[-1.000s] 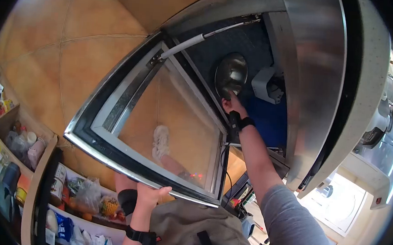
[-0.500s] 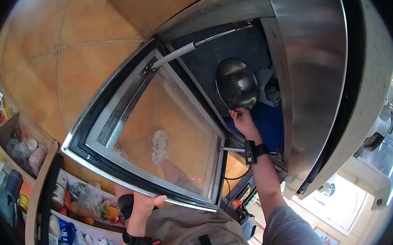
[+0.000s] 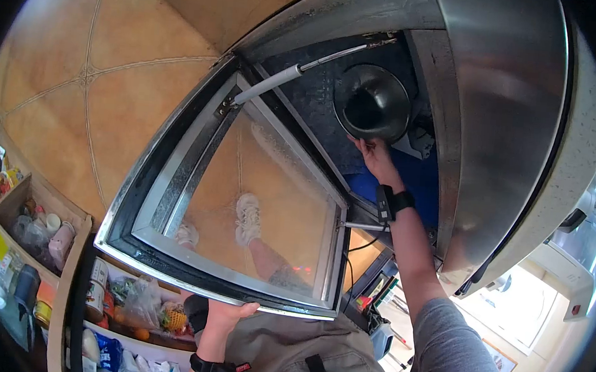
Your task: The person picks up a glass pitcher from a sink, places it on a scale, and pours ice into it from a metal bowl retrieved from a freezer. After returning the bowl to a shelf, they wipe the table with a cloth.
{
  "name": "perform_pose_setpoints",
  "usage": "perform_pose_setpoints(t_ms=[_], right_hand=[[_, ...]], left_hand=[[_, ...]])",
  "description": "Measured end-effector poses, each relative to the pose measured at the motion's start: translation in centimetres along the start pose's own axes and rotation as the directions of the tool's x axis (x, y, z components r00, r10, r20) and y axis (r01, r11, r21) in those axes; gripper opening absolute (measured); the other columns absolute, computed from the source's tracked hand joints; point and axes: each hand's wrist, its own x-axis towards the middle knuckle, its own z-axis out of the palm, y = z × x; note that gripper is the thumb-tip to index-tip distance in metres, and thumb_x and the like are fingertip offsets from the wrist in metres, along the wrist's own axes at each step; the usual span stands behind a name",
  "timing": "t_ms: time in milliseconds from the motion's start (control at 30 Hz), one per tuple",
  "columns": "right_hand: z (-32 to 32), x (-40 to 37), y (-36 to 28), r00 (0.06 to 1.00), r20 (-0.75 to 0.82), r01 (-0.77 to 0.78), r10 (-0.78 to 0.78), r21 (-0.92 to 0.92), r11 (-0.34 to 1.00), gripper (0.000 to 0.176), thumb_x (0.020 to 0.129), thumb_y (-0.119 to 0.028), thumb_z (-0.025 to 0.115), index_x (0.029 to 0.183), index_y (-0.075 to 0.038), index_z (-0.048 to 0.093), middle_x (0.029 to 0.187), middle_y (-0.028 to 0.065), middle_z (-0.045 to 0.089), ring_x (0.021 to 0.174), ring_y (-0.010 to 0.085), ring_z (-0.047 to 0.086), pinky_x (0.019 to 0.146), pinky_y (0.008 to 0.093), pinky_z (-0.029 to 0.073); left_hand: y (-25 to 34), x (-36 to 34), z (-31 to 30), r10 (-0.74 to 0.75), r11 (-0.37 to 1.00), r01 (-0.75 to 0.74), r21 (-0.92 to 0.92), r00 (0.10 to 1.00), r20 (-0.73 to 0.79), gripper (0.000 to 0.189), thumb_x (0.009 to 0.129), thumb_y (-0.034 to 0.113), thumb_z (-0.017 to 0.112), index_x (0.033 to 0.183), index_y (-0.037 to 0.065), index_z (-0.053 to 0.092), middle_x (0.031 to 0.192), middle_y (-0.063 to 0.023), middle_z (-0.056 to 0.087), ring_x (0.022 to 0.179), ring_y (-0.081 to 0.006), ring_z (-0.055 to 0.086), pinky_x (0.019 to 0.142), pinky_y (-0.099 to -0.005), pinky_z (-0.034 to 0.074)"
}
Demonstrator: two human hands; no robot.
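Observation:
My right hand [image 3: 378, 160] reaches into the dark inside of a steel-fronted cabinet [image 3: 506, 118]. Its fingers pinch the near rim of a shiny metal bowl [image 3: 371, 101], whose dark hollow faces me. At the bottom edge of the open glass-paned door [image 3: 168, 260], my left hand [image 3: 228, 316] is closed around the frame, with the thumb on top. Under the bowl, a white-and-dark item [image 3: 420, 140] is only partly visible. Blue material [image 3: 419, 184] lies inside near my right wrist.
A metal strut [image 3: 270, 84] links the door's upper corner to the cabinet, and a second rod [image 3: 364, 226] sits lower. Open shelves [image 3: 67, 273] with packages and bottles stand at left. Tiled floor [image 3: 138, 99] extends behind the door. A pale countertop [image 3: 584, 144] borders the right.
The bowl has turned, from showing a rounded shiny surface to showing its hollow, and has shifted slightly right and up with my right hand. My left hand stays on the door.

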Motion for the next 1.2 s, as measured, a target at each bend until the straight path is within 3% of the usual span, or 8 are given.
perform_pose_setpoints(t_ms=[167, 367, 600, 800, 1033, 1100, 1167, 1200], right_hand=[[-2.2, -3.2, -0.6, 0.938, 0.19, -0.34, 0.29, 0.337, 0.878, 0.014, 0.086, -0.001, 0.04, 0.089, 0.012, 0.044, 0.111, 0.0286, 0.049, 0.098, 0.0345, 0.054, 0.063, 0.025, 0.055], [0.7, -8.3, 0.0, 0.998, 0.067, -0.026, 0.012, 0.202, 0.979, 0.014, 0.086, -0.002, 0.043, 0.09, 0.011, 0.048, 0.115, 0.0354, 0.044, 0.085, 0.0301, 0.058, 0.055, 0.0206, 0.053], [-1.5, -8.2, -0.2, 0.959, 0.167, -0.279, 0.229, 0.416, 0.866, 0.011, 0.085, -0.002, 0.047, 0.086, 0.008, 0.052, 0.112, 0.0334, 0.047, 0.07, 0.0296, 0.059, 0.053, 0.0212, 0.053], [-2.7, -12.5, 1.8, 0.99, 0.018, -0.14, 0.139, 0.093, 0.986, 0.009, 0.082, -0.007, 0.052, 0.076, 0.0, 0.055, 0.072, 0.0098, 0.06, 0.062, 0.0274, 0.061, 0.052, 0.0221, 0.052], [3.6, -27.9, 1.5, 0.877, 0.136, -0.452, 0.46, -0.086, 0.888, 0.01, 0.082, -0.008, 0.05, 0.085, 0.0, 0.056, 0.081, 0.0135, 0.062, 0.059, 0.0209, 0.06, 0.061, 0.0345, 0.051], [5.3, -31.9, 2.5, 0.797, 0.168, -0.562, 0.58, -0.145, 0.814, 0.019, 0.083, -0.008, 0.049, 0.098, 0.004, 0.051, 0.083, 0.0143, 0.062, 0.062, 0.0236, 0.062, 0.061, 0.0345, 0.054], [8.2, -36.0, 2.2, 0.775, 0.213, -0.569, 0.595, -0.172, 0.804, 0.029, 0.084, -0.007, 0.047, 0.109, 0.007, 0.042, 0.088, 0.0161, 0.06, 0.065, 0.0272, 0.063, 0.061, 0.0342, 0.056], [9.0, -37.7, 2.2, 0.765, 0.228, -0.578, 0.603, -0.171, 0.798, 0.03, 0.084, -0.005, 0.046, 0.111, 0.008, 0.04, 0.089, 0.0191, 0.059, 0.066, 0.0294, 0.063, 0.06, 0.0336, 0.056]], left_hand=[[0.2, 0.0, -0.1, 0.01, 0.999, -0.01, 0.034, 1.0, 0.007, 0.061, 0.054, 0.005, 0.079, 0.105, 0.002, 0.046, 0.095, -0.0044, 0.053, 0.087, -0.0168, 0.053, 0.078, -0.0293, 0.045], [2.0, -0.2, 1.0, -0.051, 0.995, 0.052, 0.082, 0.999, -0.014, 0.055, 0.054, 0.005, 0.078, 0.099, 0.002, 0.048, 0.089, -0.0042, 0.055, 0.081, -0.0167, 0.055, 0.073, -0.0283, 0.047], [0.9, 0.1, 0.5, 0.031, 0.996, -0.03, 0.086, 0.999, -0.011, 0.056, 0.054, 0.008, 0.079, 0.1, 0.002, 0.047, 0.093, -0.0046, 0.054, 0.085, -0.0165, 0.054, 0.076, -0.0288, 0.045], [0.9, -0.3, 1.4, 0.028, 0.983, -0.023, 0.183, 0.999, -0.024, 0.053, 0.059, 0.008, 0.074, 0.105, 0.002, 0.047, 0.097, -0.0038, 0.052, 0.091, -0.017, 0.051, 0.081, -0.0309, 0.042], [2.0, -0.7, 3.5, 0.146, 0.979, -0.143, 0.142, 0.989, -0.011, 0.033, 0.072, 0.003, 0.065, 0.102, -0.003, 0.053, 0.093, -0.0038, 0.057, 0.088, -0.0159, 0.053, 0.081, -0.0284, 0.041], [7.6, -3.8, 6.6, 0.046, 0.704, 0.045, 0.709, 0.993, -0.109, 0.022, 0.076, 0.018, 0.062, 0.089, 0.0, 0.062, 0.089, -0.0061, 0.063, 0.077, -0.0195, 0.056, 0.073, -0.0321, 0.044], [8.8, -4.3, 7.3, -0.075, 0.734, 0.15, 0.663, 0.987, -0.14, 0.031, 0.074, 0.007, 0.063, 0.103, -0.003, 0.056, 0.097, -0.007, 0.061, 0.085, -0.0149, 0.055, 0.076, -0.0277, 0.043], [2.1, 0.4, 0.4, -0.083, 0.896, 0.03, 0.444, 0.992, 0.099, 0.034, 0.074, 0.008, 0.063, 0.106, -0.003, 0.056, 0.101, -0.0082, 0.06, 0.085, -0.0172, 0.056, 0.075, -0.0298, 0.044]])
